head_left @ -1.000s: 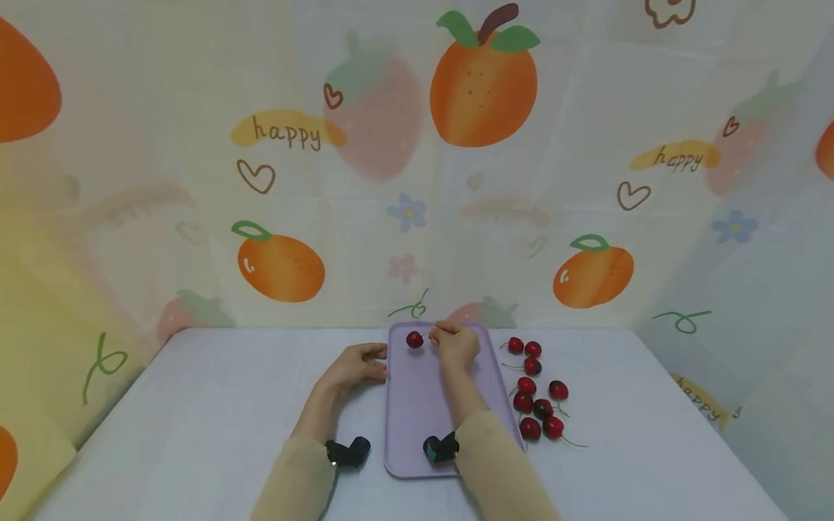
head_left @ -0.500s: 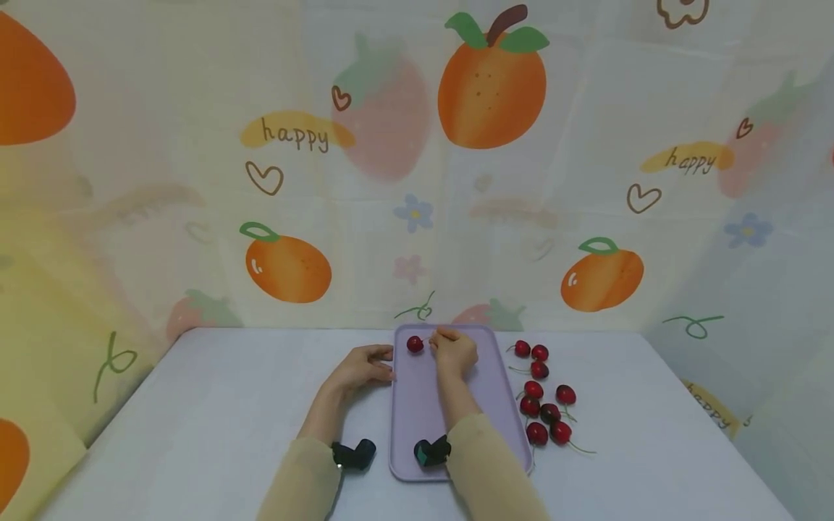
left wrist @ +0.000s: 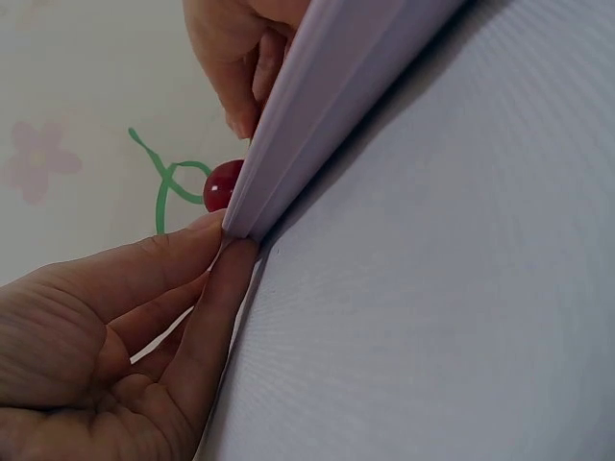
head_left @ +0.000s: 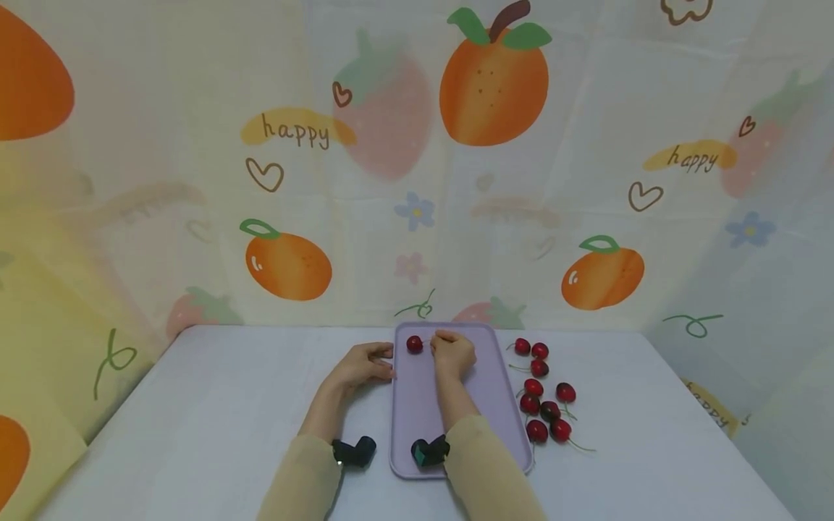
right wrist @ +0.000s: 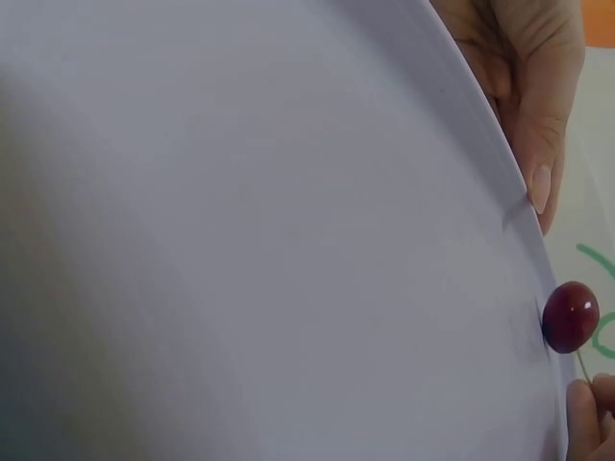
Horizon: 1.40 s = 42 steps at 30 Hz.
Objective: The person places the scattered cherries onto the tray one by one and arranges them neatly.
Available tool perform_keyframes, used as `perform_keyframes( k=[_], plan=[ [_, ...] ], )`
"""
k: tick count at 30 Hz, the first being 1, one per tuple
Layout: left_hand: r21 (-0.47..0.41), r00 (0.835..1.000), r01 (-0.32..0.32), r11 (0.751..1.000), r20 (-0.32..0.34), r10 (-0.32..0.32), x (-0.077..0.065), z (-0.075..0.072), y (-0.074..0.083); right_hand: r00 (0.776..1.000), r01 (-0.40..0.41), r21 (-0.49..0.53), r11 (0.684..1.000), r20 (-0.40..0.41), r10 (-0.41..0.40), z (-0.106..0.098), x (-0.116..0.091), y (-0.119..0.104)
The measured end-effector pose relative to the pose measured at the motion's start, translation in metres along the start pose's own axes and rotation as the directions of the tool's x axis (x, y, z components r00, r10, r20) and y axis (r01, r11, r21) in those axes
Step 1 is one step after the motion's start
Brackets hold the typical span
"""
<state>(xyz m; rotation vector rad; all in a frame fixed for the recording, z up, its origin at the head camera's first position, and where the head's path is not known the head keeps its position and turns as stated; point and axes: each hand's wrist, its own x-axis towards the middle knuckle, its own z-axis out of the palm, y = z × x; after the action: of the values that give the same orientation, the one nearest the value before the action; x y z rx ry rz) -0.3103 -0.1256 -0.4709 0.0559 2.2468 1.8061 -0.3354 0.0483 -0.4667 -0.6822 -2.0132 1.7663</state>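
1. We saw the right hand (head_left: 454,354) pinching a stem (right wrist: 583,367), its cherry (head_left: 414,344) within the far left corner of the tray (head_left: 417,412); whether it touched bottom, we couldn't tell.
2. The left hand (head_left: 360,364) was clamped on the tray's left rim; a jerk there, we judged, could have set the cherry rolling.
3. We thought a hard tug might snap the stem.
4. Nine loose cherries (head_left: 530,403) lay just to the right, where a sleeve (head_left: 485,463) could have scattered them.

Free tabletop (head_left: 195,420) left, cherries (head_left: 550,412) right
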Motion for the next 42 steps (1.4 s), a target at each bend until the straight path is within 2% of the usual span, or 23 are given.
perform_keyframes(
  k=[6,16,24,34,42],
  plan=[
    [0.021,1.0,0.001,1.0,-0.006,-0.001,0.002,-0.001,0.0,0.999,0.033,-0.102,0.994,-0.018,-0.035,-0.001,-0.002,-0.001],
    [0.019,1.0,0.007,1.0,-0.005,-0.007,0.004,-0.001,-0.002,0.999,0.047,-0.128,0.991,0.03,-0.044,-0.002,-0.003,-0.001],
    [0.01,1.0,0.005,1.0,-0.006,-0.005,0.002,-0.001,0.0,0.998,0.054,-0.179,0.982,0.033,-0.049,-0.001,-0.003,-0.001],
    [0.011,0.999,-0.024,1.0,0.028,0.024,0.0,0.0,0.001,0.999,0.036,-0.164,0.986,0.025,-0.032,-0.006,0.0,-0.002],
    [0.011,1.0,-0.003,1.0,0.01,0.003,-0.001,0.0,0.002,1.0,0.031,-0.131,0.991,0.006,-0.031,-0.01,0.006,-0.006]
  ],
)
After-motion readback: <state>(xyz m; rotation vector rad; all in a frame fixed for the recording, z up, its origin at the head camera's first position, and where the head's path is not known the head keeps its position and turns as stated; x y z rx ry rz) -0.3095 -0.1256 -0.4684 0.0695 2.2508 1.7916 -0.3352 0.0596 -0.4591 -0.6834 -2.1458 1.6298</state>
